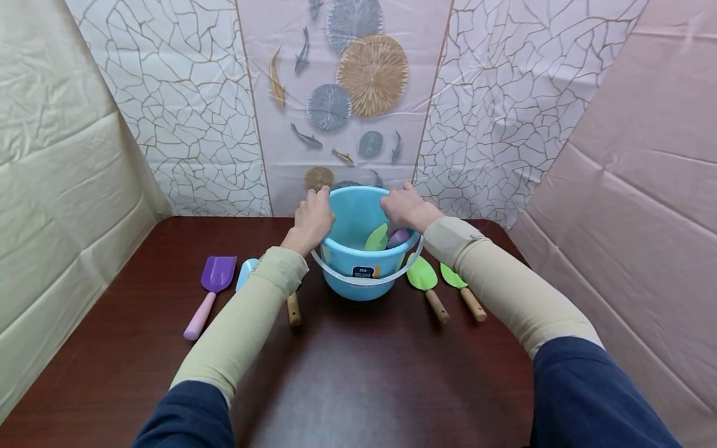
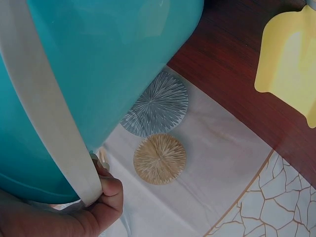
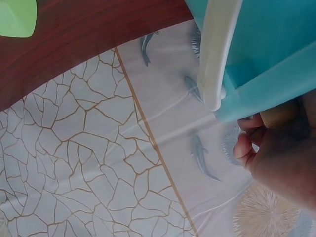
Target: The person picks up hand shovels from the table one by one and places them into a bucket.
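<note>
On the far side of the table stands a light blue bucket (image 1: pixel 358 289) with a white bail handle (image 1: pixel 364 281) hanging at its front. My left hand (image 1: pixel 313 218) grips its left rim, with the thumb and fingers beside the bail's end (image 2: pixel 89 190). At the right rim, my right hand (image 1: pixel 407 208) reaches into the bucket. Its fingers hold a wooden handle (image 3: pixel 280 116) just behind the rim. Inside the bucket, near this hand, show a green trowel blade (image 1: pixel 376 238) and a lilac piece (image 1: pixel 398 238); the bucket wall hides their lower parts.
Right of the bucket lie two green trowels (image 1: pixel 422 274) (image 1: pixel 454 275) with wooden handles. On the left are a purple scoop (image 1: pixel 218 274) with a pink handle and a blue scoop (image 1: pixel 246 272), partly behind my left forearm. A yellow scoop (image 2: pixel 289 64) lies beside the bucket.
</note>
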`<action>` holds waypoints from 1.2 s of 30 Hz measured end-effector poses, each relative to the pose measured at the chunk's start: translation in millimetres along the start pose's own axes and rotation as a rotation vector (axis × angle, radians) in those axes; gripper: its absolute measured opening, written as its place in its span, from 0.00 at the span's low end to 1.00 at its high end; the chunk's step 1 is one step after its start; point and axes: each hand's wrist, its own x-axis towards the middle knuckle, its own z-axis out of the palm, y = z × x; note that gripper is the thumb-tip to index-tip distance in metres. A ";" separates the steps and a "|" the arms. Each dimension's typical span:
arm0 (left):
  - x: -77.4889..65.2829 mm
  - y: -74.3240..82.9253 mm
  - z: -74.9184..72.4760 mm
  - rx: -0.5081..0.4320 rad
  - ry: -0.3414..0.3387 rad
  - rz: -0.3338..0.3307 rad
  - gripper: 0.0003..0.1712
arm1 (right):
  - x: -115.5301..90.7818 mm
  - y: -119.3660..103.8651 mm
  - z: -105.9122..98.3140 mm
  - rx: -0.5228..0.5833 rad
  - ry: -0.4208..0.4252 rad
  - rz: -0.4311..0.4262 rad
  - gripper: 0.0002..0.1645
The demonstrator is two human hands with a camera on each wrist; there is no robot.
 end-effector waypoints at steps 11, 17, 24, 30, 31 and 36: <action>0.4 0.9 0.4 0.009 0.007 -0.002 0.21 | 0.5 -1.3 2.9 -0.007 0.008 -0.040 0.17; 0.7 1.0 -0.6 0.007 0.004 0.008 0.20 | 1.0 -1.1 2.8 -0.022 0.006 -0.040 0.16; 0.8 1.7 -0.9 0.006 -0.002 0.003 0.21 | 0.0 -2.4 4.0 -0.032 0.009 -0.055 0.17; 0.5 1.3 -0.1 0.005 -0.001 -0.003 0.22 | 1.4 -4.5 7.3 -0.051 0.027 -0.058 0.16; 0.3 1.1 0.0 0.007 0.001 -0.003 0.22 | 1.8 -4.8 7.8 -0.051 0.029 -0.058 0.16; -0.4 0.6 0.1 0.010 0.007 -0.001 0.22 | 3.3 -5.9 9.1 -0.061 0.027 -0.056 0.15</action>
